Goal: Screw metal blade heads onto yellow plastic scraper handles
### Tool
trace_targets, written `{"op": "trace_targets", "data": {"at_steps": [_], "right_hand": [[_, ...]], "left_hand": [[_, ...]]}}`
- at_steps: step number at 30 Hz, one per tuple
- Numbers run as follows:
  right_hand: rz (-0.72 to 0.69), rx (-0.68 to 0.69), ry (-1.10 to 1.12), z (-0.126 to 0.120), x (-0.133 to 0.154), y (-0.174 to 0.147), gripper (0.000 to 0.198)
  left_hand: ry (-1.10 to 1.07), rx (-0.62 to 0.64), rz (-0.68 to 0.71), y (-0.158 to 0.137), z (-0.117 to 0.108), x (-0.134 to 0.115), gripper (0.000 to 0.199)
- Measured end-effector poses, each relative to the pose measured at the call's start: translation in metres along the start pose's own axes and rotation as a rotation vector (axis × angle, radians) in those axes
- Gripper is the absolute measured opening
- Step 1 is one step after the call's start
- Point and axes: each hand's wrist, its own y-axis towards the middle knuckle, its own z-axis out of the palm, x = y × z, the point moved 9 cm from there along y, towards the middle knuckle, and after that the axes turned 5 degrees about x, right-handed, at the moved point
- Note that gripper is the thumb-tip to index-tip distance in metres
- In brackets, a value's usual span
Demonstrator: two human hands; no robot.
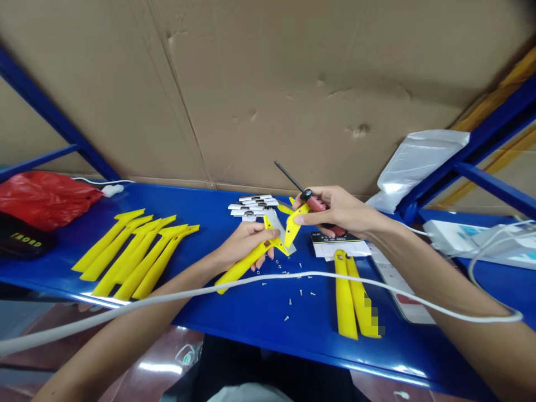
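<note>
My left hand [247,243] is wrapped round a yellow scraper handle [234,273] with a forked head. A flat grey blade-like strip [292,249] shows beside that head; how it is seated I cannot tell. Between thumb and fingers, my right hand [335,209] pinches a small yellow cover plate [296,223] with holes, close to the handle's head. The same hand also holds a screwdriver [314,201] with a red and black grip, its shaft pointing up and left. Loose small screws [301,292] and nuts lie on the blue table [259,329] below my hands.
Several yellow handles [129,257] lie in a row at left. Two more [347,296] rest at right by a black-and-white package [339,245] and a phone [402,285]. Small white packets [251,206] sit behind my hands. A white cable [167,293] crosses the view above my forearms.
</note>
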Motion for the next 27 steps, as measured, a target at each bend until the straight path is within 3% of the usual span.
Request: {"op": "trace_targets", "data": {"at_steps": [10,20,27], "right_hand": [[-0.047,0.024,-0.238,0.023,-0.002,0.001,0.040],[-0.062,0.092,-0.222,0.025,-0.008,0.005,0.022],[-0.041,0.065,-0.198,0.026,-0.007,0.006,0.032]], "left_hand": [[-0.011,0.077,-0.082,-0.006,0.010,0.000,0.032],[-0.003,0.073,-0.100,-0.008,0.012,0.001,0.034],[-0.002,0.087,-0.111,-0.007,0.012,0.004,0.029]]}}
